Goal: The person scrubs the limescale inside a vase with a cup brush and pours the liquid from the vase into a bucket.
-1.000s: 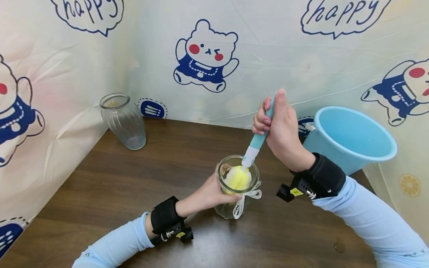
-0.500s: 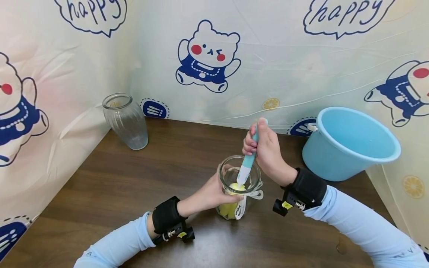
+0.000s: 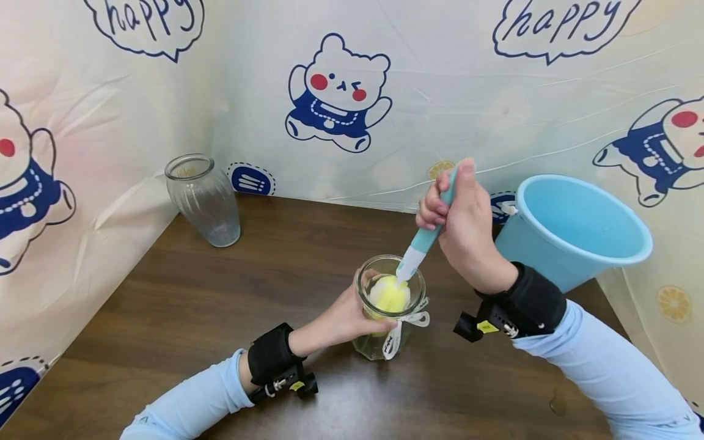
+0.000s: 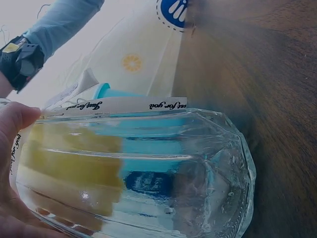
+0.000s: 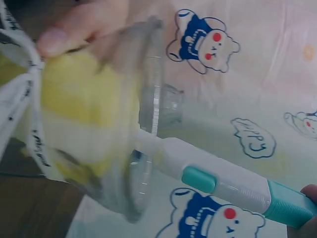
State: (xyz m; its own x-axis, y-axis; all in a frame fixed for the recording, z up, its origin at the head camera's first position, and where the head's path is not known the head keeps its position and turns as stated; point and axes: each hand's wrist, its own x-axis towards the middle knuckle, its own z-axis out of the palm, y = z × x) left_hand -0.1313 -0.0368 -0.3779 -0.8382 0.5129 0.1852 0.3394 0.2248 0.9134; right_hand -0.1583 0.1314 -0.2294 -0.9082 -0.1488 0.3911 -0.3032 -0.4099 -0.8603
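Observation:
My left hand [image 3: 343,315] grips a clear glass jar [image 3: 379,348] around its neck, the jar standing upright on the brown table. A white printed ribbon [image 3: 393,339] is tied in a bow below its rim. My right hand [image 3: 464,223] holds the teal handle of a sponge bottle brush [image 3: 423,241], which slants down into the mouth. Its yellow and white sponge head [image 3: 389,294] fills the upper part of the jar. In the left wrist view the yellow sponge [image 4: 74,158] sits in the neck half, and the glass bottom [image 4: 223,183] shows water drops.
A ribbed glass vase [image 3: 203,198] stands at the back left of the table [image 3: 275,263]. At the right is a light blue bucket [image 3: 541,244], close behind my right forearm. A printed sheet [image 3: 440,91] covers the walls around the table. A small wet spot [image 3: 557,403] lies at the front right.
The right hand pushed the brush down to the jar's bottom, then drew it back up and rightward, so the sponge is again near the rim. The left hand and jar stayed in place.

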